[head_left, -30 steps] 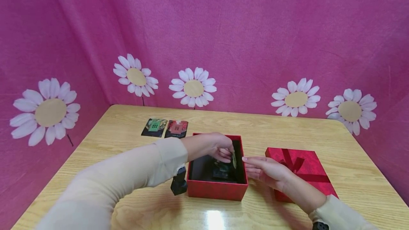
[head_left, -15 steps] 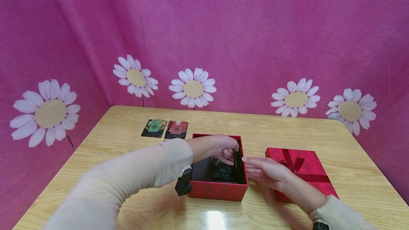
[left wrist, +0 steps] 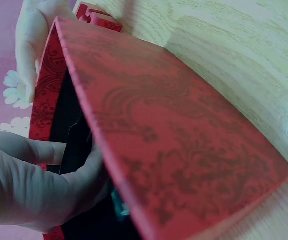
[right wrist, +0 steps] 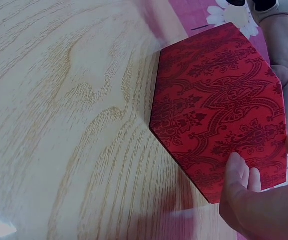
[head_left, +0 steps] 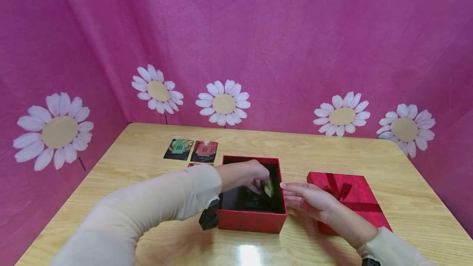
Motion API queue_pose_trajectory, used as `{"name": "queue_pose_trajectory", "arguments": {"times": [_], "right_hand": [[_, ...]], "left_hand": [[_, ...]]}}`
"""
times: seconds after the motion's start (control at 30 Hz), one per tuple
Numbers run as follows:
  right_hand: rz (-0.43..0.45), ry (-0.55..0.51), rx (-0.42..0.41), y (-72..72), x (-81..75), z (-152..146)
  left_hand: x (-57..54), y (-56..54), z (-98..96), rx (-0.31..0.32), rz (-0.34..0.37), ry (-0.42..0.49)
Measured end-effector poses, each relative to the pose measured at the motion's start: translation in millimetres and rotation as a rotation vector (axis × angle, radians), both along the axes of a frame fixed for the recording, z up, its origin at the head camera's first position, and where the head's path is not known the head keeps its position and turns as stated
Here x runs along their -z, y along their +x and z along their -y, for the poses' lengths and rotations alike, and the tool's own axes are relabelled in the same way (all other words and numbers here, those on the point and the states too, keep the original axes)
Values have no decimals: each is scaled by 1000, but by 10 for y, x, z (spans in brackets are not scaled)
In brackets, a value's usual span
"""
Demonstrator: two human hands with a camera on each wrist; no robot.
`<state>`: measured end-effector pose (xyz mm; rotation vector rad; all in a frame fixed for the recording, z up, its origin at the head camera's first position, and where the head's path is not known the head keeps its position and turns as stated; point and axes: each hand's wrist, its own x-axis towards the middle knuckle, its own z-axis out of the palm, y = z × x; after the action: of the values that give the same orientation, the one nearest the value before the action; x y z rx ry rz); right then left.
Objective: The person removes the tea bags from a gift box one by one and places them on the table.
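The red patterned box (head_left: 252, 221) stands uncovered on the table, its inside black. My left hand (head_left: 255, 177) reaches down into it and pinches a dark flat packet (head_left: 268, 187) with a gold pattern, near the right wall. In the left wrist view, thumb and finger (left wrist: 51, 152) hold the packet's black edge; its lower part is hidden. More dark packaging lies on the box floor under the hand, too shadowed to tell apart. Against the outside of the right wall rests my right hand (head_left: 310, 198), thumb tip at the rim and fingers fairly straight, as the right wrist view also shows.
A red lid (head_left: 354, 192) with a ribbon bow lies right of the box, under my right forearm. Back left on the table lie a green-labelled packet (head_left: 179, 149) and a red-labelled packet (head_left: 204, 151). Another red packet (head_left: 199, 164) is mostly covered by my left forearm.
My left hand went toward the right wall, then drew slightly left again, and the packet's gold face shows once more. The right hand has stayed in place.
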<state>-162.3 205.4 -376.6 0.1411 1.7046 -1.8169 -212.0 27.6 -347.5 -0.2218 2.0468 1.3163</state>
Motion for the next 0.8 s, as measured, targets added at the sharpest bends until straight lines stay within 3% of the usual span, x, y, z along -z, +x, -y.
{"name": "queue_pose_trajectory", "arguments": {"times": [0.23,0.47,0.7,0.8], "right_hand": [[15,20,21,7,7,24],[20,35,30,3,-10,24],[19,39,36,10,-3,26],[10,35,33,3,4,27]], "left_hand": [[-117,-21,185,25,26,2],[-270,-9,405,10,22,-6],[-455,22,618,39,-57,-47],[-538,30,719,51,-83,-15]]}}
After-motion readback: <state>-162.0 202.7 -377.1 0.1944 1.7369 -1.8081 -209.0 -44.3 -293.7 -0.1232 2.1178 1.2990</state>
